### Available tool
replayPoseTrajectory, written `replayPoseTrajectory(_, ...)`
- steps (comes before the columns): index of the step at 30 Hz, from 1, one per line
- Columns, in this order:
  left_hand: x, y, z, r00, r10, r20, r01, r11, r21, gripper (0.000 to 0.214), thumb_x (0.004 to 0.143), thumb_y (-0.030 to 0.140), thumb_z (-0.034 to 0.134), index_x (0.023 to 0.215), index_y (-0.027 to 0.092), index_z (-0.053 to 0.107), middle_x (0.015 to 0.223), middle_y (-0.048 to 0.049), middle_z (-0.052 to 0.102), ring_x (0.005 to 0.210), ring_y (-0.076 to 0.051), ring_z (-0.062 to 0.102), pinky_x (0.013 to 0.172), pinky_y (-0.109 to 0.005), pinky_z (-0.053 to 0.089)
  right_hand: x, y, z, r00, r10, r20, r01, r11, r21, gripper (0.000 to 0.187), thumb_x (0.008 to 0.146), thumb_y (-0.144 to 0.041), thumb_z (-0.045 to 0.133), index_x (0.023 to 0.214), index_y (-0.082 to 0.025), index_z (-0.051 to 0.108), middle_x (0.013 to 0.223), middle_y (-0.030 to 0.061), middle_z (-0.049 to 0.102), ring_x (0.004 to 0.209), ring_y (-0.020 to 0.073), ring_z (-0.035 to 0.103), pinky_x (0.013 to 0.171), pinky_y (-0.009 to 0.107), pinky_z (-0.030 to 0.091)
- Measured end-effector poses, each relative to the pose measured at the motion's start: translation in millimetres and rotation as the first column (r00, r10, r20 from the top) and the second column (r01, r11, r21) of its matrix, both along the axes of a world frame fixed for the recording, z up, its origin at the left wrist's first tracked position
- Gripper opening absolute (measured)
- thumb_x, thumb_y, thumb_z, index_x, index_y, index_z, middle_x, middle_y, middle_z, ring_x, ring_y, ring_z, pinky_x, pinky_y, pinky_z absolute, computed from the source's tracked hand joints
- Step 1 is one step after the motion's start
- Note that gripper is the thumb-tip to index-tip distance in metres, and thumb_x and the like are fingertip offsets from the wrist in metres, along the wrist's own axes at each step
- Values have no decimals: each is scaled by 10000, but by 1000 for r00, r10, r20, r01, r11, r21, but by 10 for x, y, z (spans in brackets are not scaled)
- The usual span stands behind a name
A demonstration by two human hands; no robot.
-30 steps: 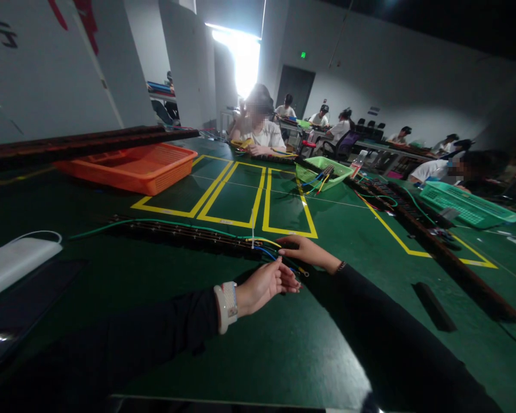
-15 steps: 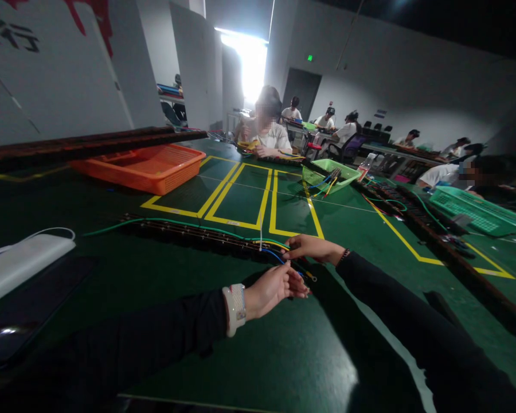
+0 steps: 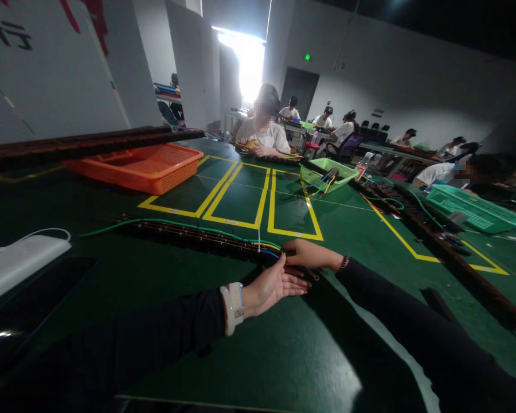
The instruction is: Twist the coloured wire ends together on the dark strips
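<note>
Wires [image 3: 270, 252] run in under the right hand [image 3: 312, 254].

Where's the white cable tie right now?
Head view, near the centre: the white cable tie sticks up near the right end of the wire bundle, just left of the right hand.

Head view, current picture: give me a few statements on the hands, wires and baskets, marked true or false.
1. The right hand is at the wires by the dark strip. True.
2. The left hand is clenched in a fist. False: its fingers are extended, palm showing.
3. The green wire extends past the strip's left end in the picture. True.
4. The orange basket is right of the light green basket. False: it is to the left.
5. A dark bracelet is on the right wrist. True.
</note>
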State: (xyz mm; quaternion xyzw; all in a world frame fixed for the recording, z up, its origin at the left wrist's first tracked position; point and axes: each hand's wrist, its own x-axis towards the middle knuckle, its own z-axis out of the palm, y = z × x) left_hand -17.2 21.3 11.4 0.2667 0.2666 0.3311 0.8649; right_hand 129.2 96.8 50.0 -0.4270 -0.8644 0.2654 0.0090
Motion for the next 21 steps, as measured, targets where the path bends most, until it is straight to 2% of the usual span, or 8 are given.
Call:
replayPoseTrajectory(4,27,-6,-21,996,60,71,-58,998,-29,446,887,501,389,952,98,570,930,-145,652,877,-192,622,927,-384,417,-93,-195,37,987,-52,152,5,955,298,130,815,-199,511,782,-135,620,671,21,598,566,107,481,521,220,293)
replayPoseTrajectory(8,51,-22,-17,980,184,75,-180,982,-48,311,910,418,399,909,146,550,905,-89,647,884,-167,610,875,-342,446,-183,-379,-31,934,-64,351,-123,866,485,165,848,-135,480,815,-109,640,760,92,642,676,171,581,612,262,374)
replayPoseTrajectory(11,61,-23,-16,971,225,82,-221,973,-61,284,913,405,404,889,157,539,914,-75,644,905,-163,601,836,-320,460,-240,-517,-106,896,-70,439,-210,804,557,176,831,-71,486,914,-86,640,803,115,645,737,208,602,657,297,414)
replayPoseTrajectory(14,62,-11,-32,966,252,56,-248,966,-76,239,889,392,471,894,163,542,927,-54,641,921,-157,592,816,-294,461,-287,-624,-168,873,-106,476,-243,752,613,225,826,-40,471,984,-60,630,848,140,641,755,230,596,651,327,436)
replayPoseTrajectory(19,62,17,-51,958,281,64,-272,955,-117,198,884,354,496,949,181,569,981,-30,638,967,-145,576,836,-270,453,-352,-692,-243,877,-167,451,-218,697,683,323,849,-30,412,1127,-9,574,887,180,634,774,247,592,662,363,468)
replayPoseTrajectory(21,64,27,-61,953,291,88,-277,951,-140,197,887,340,495,975,187,582,1029,-32,634,998,-139,568,863,-263,444,-373,-712,-275,883,-193,428,-191,685,703,351,858,-39,395,1171,4,549,937,202,634,835,261,598,728,391,480)
